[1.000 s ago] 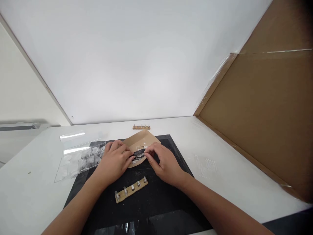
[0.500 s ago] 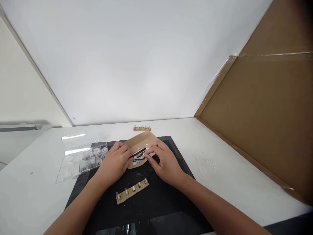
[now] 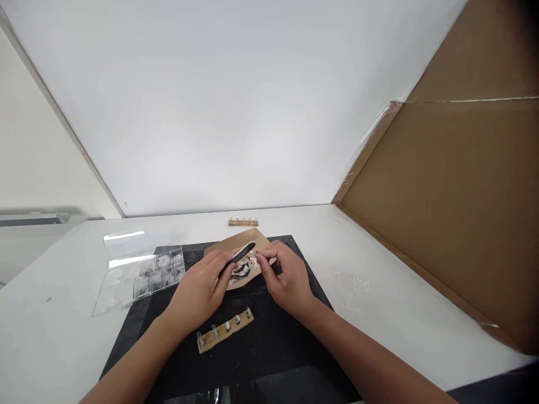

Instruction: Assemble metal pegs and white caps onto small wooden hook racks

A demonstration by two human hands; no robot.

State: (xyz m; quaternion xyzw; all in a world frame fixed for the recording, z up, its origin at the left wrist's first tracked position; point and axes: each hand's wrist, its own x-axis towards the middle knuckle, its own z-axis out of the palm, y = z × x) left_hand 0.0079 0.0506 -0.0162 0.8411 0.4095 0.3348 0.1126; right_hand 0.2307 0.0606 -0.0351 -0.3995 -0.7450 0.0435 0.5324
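Slim black-and-white strip (image 3: 244, 252): probably light, stiff — I'd pinch one end.
My left hand (image 3: 196, 289): grasping it.
Right hand (image 3: 289, 279): pinched — contents unclear.

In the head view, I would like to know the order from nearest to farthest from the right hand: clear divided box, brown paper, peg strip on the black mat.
From the right hand:
1. Brown paper: under its fingertips.
2. Peg strip: to its left, closer to the person.
3. Clear divided box: far left, past the left hand.
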